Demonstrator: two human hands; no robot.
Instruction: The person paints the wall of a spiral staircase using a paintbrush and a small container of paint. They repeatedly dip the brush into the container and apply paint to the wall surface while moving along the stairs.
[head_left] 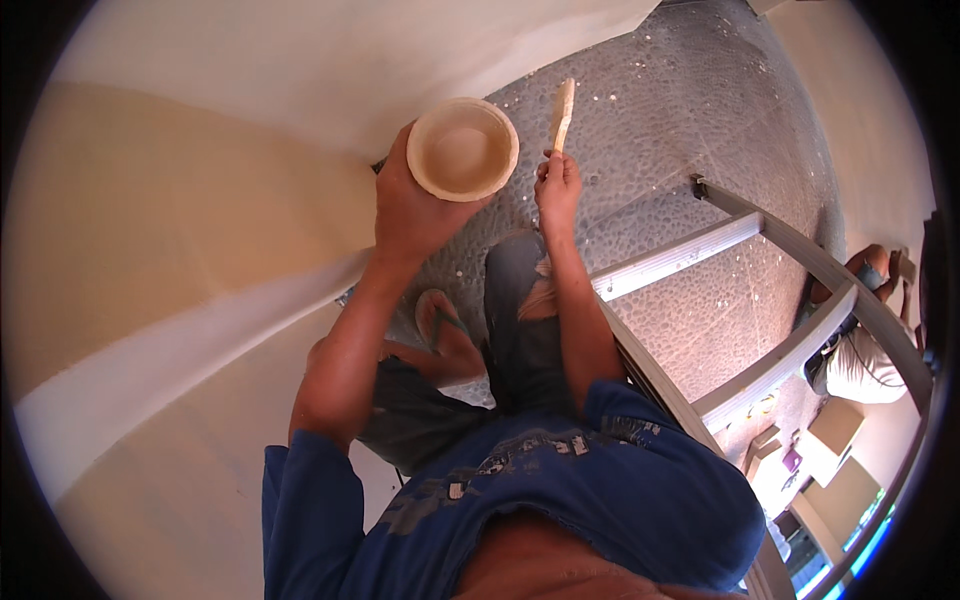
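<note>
My left hand [412,212] is wrapped round the side of a round beige bowl [425,148], raised in front of me at the wall. Its inside is coated in a smooth, pale tan colour; whether any liquid lies in it I cannot tell. To the right of the bowl, my right hand [558,190] grips a paintbrush [564,108] by its handle. The brush points up and away from me, and its head is the same pale tan. Bowl and brush are apart.
A metal ladder [690,257] stands close by my right arm. The wall [190,190], tan and off-white, curves along my left. Pale specks dot the grey pebbled floor [660,120]. Another person [868,360] is beyond the ladder at far right, near some boxes [836,425].
</note>
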